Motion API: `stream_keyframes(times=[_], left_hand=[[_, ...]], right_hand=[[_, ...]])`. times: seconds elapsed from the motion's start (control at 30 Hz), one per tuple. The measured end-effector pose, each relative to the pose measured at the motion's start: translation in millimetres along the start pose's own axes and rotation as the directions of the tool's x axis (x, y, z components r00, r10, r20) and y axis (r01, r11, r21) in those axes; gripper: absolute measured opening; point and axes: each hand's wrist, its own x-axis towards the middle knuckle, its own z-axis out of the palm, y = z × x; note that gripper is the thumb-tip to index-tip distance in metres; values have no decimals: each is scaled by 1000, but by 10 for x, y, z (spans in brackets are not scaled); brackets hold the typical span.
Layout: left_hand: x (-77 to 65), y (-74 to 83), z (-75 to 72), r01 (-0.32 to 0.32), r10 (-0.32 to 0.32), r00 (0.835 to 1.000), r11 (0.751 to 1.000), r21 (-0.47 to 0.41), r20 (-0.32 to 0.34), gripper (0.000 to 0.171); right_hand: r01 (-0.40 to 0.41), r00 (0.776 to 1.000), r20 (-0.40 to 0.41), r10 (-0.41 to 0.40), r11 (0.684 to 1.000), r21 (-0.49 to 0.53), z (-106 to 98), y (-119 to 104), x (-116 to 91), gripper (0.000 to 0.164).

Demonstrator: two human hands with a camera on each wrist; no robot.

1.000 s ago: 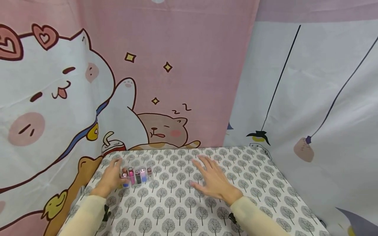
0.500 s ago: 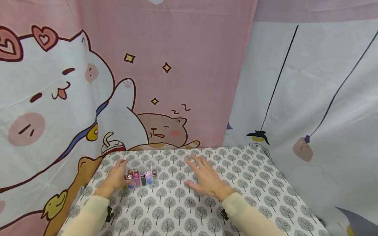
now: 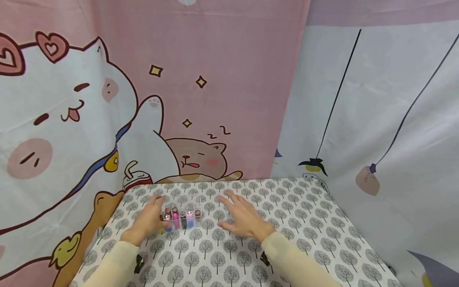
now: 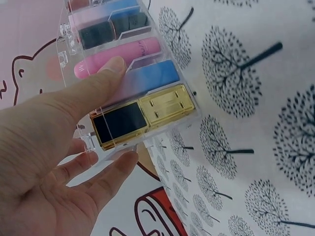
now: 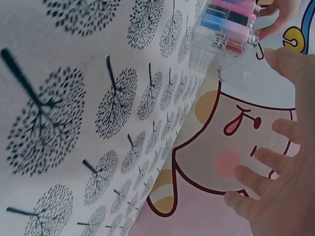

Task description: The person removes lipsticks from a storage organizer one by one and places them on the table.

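A clear plastic lipstick case (image 3: 199, 204) with upright slots and a raised clear lid stands on the cloth left of centre. My left hand (image 3: 148, 221) grips its left end, the thumb across the front and fingers behind. In the left wrist view the slots hold a gold-and-black lipstick (image 4: 167, 105), a pink-to-blue tube (image 4: 152, 78), a bright pink tube (image 4: 133, 51) and a dark one (image 4: 98, 34). To the right of the case, my right hand (image 3: 241, 218) hovers with spread fingers, holding nothing; a small gap separates it from the case.
A white cloth (image 3: 218, 259) printed with grey trees covers the table. Behind it hangs a pink curtain (image 3: 229, 79) with cartoon animals; a whitish curtain (image 3: 401, 99) closes off the right side. Dark straps (image 3: 139, 263) show beneath the sleeves.
My left hand has shifted to the right along with the lipstick case. My right hand has come leftward, so the space between it and the case has narrowed.
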Motion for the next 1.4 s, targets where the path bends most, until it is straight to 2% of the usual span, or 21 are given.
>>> stream_keyframes(times=[0.1,0.4,0.73,1.0,1.17,1.4], left_hand=[[8,48,20,-23,24,1000,1000,10,-9,120],[-20,182,28,-36,35,999,999,-12,-1,120],[-40,343,64,-20,21,999,999,-47,26,122],[-22,485,155,-39,41,998,998,-53,46,119],[-35,584,213,-69,72,996,996,-58,46,115],[-3,754,264,-96,101,994,991,-92,42,114]], right_hand=[[5,1000,11,-5,1000,12,18,-31,47,95],[48,998,30,-49,998,27,81,-132,205,99],[18,997,77,-21,999,42,122,-169,267,111],[33,997,62,-37,998,57,163,-107,186,114],[20,996,83,-25,998,63,179,-60,109,117],[0,997,81,-5,997,71,119,61,26,116]])
